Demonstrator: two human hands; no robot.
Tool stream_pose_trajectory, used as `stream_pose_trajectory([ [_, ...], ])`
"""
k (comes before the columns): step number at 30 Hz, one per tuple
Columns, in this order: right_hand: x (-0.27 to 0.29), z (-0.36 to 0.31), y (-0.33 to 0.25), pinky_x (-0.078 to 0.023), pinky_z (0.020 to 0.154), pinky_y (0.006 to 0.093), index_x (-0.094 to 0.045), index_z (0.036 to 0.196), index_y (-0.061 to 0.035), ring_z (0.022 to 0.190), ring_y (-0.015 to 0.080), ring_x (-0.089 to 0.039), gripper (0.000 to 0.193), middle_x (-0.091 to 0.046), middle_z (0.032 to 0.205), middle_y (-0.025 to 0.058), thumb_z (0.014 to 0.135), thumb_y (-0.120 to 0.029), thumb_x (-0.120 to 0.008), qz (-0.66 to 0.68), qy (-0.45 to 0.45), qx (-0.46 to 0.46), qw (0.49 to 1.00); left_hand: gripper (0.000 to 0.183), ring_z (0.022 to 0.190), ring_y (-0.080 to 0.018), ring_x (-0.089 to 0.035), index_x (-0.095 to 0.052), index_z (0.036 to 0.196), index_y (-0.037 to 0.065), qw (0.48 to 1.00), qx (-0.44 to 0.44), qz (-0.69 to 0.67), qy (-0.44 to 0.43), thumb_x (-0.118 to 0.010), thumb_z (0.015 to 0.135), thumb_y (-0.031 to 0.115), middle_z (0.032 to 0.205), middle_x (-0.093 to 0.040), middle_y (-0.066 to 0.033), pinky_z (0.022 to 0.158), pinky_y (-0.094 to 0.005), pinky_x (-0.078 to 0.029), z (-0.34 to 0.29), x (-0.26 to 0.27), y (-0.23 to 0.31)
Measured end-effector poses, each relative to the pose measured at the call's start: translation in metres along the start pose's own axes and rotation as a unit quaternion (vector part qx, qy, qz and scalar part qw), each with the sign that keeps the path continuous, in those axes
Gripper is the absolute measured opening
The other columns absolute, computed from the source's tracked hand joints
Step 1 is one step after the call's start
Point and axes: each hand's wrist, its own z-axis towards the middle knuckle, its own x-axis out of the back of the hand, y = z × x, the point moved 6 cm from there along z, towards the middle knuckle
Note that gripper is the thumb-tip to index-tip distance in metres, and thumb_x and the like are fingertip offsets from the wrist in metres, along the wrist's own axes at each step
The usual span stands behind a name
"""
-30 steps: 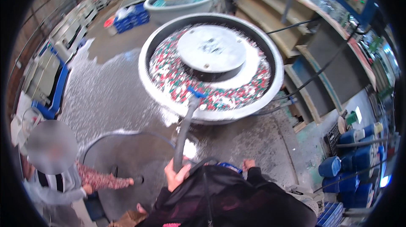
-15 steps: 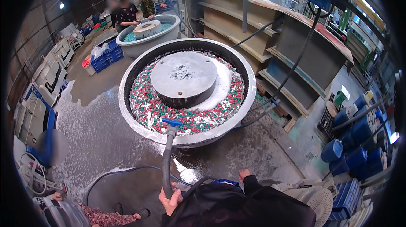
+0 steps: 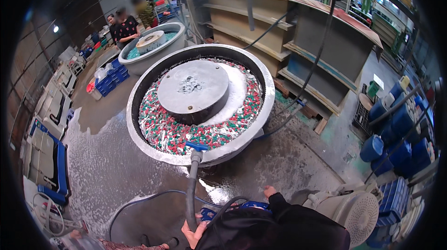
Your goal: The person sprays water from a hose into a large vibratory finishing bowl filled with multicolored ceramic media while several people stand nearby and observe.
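My left hand [image 3: 193, 234], at the lower middle, is wrapped round a thick grey hose [image 3: 191, 189]. The hose rises to the near rim of a large round tub [image 3: 135, 133], where its end has a blue valve handle [image 3: 197, 146]. Red, green and white small pieces [image 3: 179, 140] fill the ring of the tub, with white foam [image 3: 237, 89] on the right side. A grey round hub [image 3: 193, 87] stands in its middle. My right hand [image 3: 268, 191] is curled closed above the wet floor, apart from the tub, with nothing visible in it.
Behind stands a second tub [image 3: 179, 40] with turquoise pieces and people beside it. Blue crates [image 3: 111, 81] sit to its left. A blue hose [image 3: 139, 198] curves over the wet floor. Shelving [image 3: 251, 21] and blue drums [image 3: 372, 148] are on the right. Another person's patterned clothing [image 3: 135, 246] shows lower left.
The view has shifted, so the tub sits slightly further left. My left hand, still round the hose, appears lower and further right. The person at lower left has mostly slipped out of view.
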Motion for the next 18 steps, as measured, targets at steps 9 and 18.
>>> stream_pose_trajectory([
  [9, -0.002, 0.009, 0.099, -0.047, 0.04, 0.0311, -0.059, 0.099, -0.013, 0.045, 0.0211, -0.055, 0.038, -0.058, 0.06, 0.0124, 0.066, -0.002, -0.046, 0.054, 0.109, 0.018, 0.992, 0.019, 0.057, -0.0084, -0.049, -0.057, 0.082, 0.0, 0.992, 0.013, 0.06, -0.112, -0.061, 0.065, 0.006, 0.065, -0.055, -0.0027, 0.055, -0.0216, -0.039, 0.009, -0.015, 0.008],
  [18, 0.023, -0.088, 0.177, -0.043, 0.038, 0.0336, -0.059, 0.094, -0.0081, 0.051, 0.0204, -0.054, 0.029, -0.056, 0.069, 0.0107, 0.072, -0.005, -0.04, 0.044, 0.06, -0.088, 0.993, 0.019, 0.064, -0.0063, -0.051, -0.057, 0.088, 0.002, 0.985, 0.015, 0.023, -0.171, -0.061, 0.07, 0.003, 0.068, -0.057, -0.0013, 0.062, -0.0209, -0.041, -0.028, 0.005, 0.004],
])
